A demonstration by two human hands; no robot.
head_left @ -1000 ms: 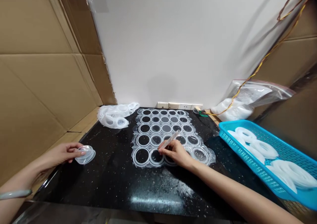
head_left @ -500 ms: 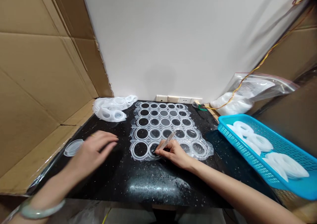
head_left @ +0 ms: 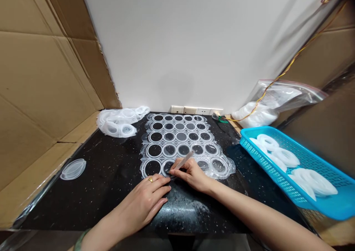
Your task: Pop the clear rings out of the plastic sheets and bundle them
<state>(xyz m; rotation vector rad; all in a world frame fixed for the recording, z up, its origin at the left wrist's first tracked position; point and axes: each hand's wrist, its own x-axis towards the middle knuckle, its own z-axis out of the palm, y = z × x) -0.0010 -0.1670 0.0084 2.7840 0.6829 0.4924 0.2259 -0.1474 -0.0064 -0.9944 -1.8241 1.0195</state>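
Observation:
A clear sheet of white rings (head_left: 180,140) lies flat on the black speckled table (head_left: 111,191), several rings per row. My right hand (head_left: 191,175) pinches a slim translucent tool (head_left: 183,160) like a pen, its tip at a ring in the nearest row. My left hand (head_left: 144,199), a ring on one finger, rests flat on the table with fingers stretched toward the sheet's near edge, just left of the tool tip, holding nothing. A clear round lid (head_left: 73,168) lies alone at the table's left edge.
A heap of loose clear ring parts (head_left: 119,121) sits at the back left. A blue basket (head_left: 294,166) with white rings stands at the right, a zip bag of white pieces (head_left: 266,110) behind it. Cardboard walls flank both sides; a socket strip (head_left: 194,110) runs along the back wall.
My left hand let go of the clear lid at the left edge and swept right to rest beside the sheet's near edge. My right hand kept its tool at the front row.

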